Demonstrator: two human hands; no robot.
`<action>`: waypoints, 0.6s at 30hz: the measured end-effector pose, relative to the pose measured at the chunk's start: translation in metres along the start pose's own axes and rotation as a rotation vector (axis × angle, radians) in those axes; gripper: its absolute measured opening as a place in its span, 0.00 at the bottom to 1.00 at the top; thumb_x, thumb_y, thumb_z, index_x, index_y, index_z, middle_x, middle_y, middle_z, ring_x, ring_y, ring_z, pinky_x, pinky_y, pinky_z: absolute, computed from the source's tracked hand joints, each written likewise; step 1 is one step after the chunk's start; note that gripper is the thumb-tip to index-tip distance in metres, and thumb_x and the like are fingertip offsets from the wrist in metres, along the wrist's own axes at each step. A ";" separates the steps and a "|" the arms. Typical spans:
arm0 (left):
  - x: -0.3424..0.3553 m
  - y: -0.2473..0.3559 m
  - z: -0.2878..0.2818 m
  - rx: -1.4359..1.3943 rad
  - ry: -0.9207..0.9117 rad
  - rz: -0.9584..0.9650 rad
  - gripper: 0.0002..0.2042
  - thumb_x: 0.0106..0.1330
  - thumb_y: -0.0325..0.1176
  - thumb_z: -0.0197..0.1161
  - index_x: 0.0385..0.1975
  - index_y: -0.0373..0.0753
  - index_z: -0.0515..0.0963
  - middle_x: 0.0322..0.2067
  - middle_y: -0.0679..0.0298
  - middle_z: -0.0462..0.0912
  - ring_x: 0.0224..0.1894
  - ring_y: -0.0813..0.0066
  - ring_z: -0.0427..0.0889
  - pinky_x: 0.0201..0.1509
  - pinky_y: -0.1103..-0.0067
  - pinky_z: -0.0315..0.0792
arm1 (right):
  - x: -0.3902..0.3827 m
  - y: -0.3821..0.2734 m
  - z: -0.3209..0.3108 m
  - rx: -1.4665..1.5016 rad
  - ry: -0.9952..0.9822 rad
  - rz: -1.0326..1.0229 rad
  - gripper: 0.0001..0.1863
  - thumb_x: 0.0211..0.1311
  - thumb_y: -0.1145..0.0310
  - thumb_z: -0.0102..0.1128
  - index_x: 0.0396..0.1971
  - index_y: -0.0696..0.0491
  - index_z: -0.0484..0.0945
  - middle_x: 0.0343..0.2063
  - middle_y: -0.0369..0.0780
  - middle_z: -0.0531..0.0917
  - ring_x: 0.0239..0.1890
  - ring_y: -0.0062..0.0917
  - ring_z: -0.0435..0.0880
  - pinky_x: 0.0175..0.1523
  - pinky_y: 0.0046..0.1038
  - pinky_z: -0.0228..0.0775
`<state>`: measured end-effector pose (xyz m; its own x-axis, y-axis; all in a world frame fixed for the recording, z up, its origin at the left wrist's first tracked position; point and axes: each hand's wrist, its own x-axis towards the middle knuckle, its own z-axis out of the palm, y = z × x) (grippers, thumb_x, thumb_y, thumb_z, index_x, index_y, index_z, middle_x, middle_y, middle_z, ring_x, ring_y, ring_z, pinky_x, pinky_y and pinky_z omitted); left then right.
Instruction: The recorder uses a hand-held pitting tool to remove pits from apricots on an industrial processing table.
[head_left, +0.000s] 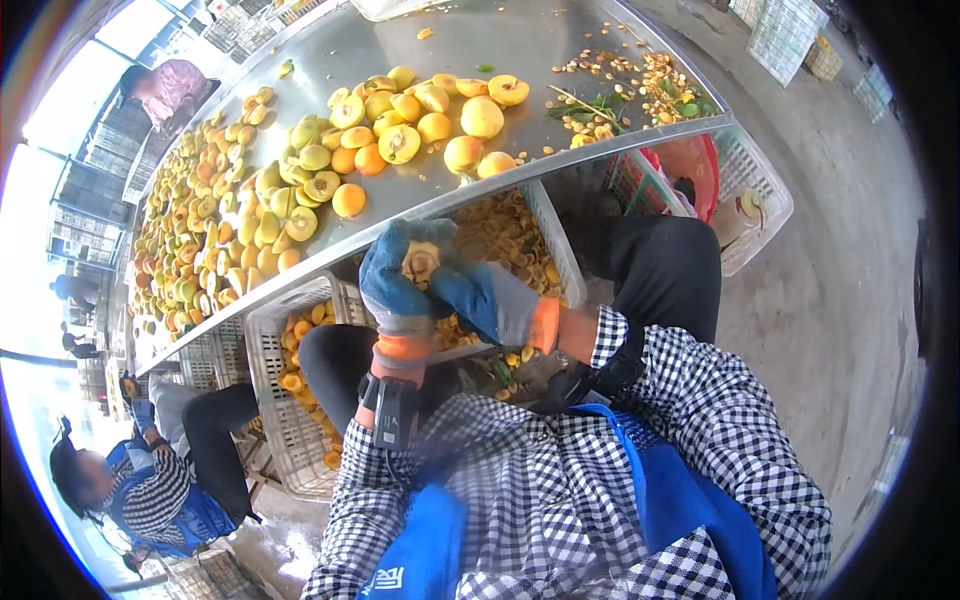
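Observation:
My left hand (pixel 398 280), in a blue and grey glove with an orange cuff, is closed around a cut yellow fruit half (pixel 420 262), its pit cavity facing up. My right hand (pixel 480 298), gloved the same way, has its fingers closed against the lower right of that half; the fingertips are partly hidden. Both hands are just off the near edge of a steel table (pixel 300 259), above a crate of brownish pieces (pixel 505 235). On the table lie whole and halved yellow fruits (pixel 398 144) and scattered pits (pixel 664 85).
A white crate of yellow halves (pixel 268 365) stands left of my knee. A red basin (pixel 698 165) and white crate (pixel 756 225) are under the table's right end. A co-worker (pixel 160 490) sits at left; another person (pixel 160 95) is beyond the table. Stacked crates (pixel 780 40) stand behind.

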<state>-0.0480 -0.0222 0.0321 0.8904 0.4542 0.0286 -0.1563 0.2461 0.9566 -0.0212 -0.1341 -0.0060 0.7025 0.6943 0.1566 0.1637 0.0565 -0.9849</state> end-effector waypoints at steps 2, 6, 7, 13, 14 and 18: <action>0.004 -0.001 -0.006 -0.001 -0.058 -0.025 0.15 0.59 0.39 0.47 0.25 0.31 0.72 0.29 0.53 0.77 0.29 0.68 0.76 0.34 0.79 0.71 | -0.002 -0.032 -0.010 0.189 -0.091 0.238 0.23 0.59 0.51 0.43 0.32 0.58 0.75 0.20 0.41 0.76 0.23 0.26 0.72 0.29 0.25 0.63; 0.005 -0.010 -0.009 0.428 -0.124 0.105 0.18 0.59 0.41 0.47 0.24 0.29 0.74 0.26 0.54 0.78 0.26 0.70 0.76 0.32 0.78 0.71 | -0.008 -0.014 -0.004 0.344 -0.133 0.350 0.23 0.60 0.51 0.43 0.29 0.59 0.76 0.18 0.29 0.71 0.22 0.09 0.63 0.24 0.16 0.58; 0.001 -0.006 -0.005 0.143 -0.036 -0.098 0.18 0.59 0.41 0.47 0.24 0.29 0.74 0.25 0.55 0.78 0.25 0.71 0.76 0.31 0.79 0.71 | -0.011 -0.010 0.000 0.338 -0.135 0.333 0.23 0.60 0.51 0.43 0.29 0.59 0.76 0.18 0.29 0.71 0.22 0.09 0.63 0.24 0.16 0.58; -0.009 -0.014 -0.006 0.347 -0.226 0.190 0.14 0.61 0.38 0.46 0.26 0.33 0.73 0.24 0.60 0.76 0.26 0.76 0.74 0.29 0.82 0.69 | -0.015 -0.002 -0.007 0.601 -0.138 0.365 0.16 0.57 0.58 0.50 0.33 0.57 0.74 0.24 0.34 0.76 0.25 0.14 0.73 0.28 0.17 0.65; -0.006 -0.010 -0.005 0.337 -0.235 0.232 0.14 0.61 0.38 0.46 0.26 0.33 0.73 0.24 0.60 0.76 0.26 0.76 0.74 0.29 0.82 0.69 | -0.015 0.003 -0.007 0.573 -0.139 0.330 0.16 0.57 0.58 0.50 0.33 0.57 0.74 0.24 0.34 0.76 0.25 0.14 0.73 0.28 0.17 0.65; -0.016 -0.004 0.000 0.046 -0.103 -0.140 0.15 0.61 0.39 0.47 0.27 0.31 0.73 0.25 0.59 0.76 0.25 0.75 0.74 0.30 0.81 0.70 | -0.020 -0.006 0.002 -0.047 -0.186 0.099 0.10 0.52 0.67 0.52 0.30 0.58 0.72 0.25 0.42 0.78 0.28 0.24 0.78 0.29 0.25 0.69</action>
<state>-0.0619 -0.0311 0.0276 0.9416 0.3275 -0.0787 -0.0099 0.2606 0.9654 -0.0378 -0.1464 -0.0031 0.5773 0.8157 0.0384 0.1353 -0.0492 -0.9896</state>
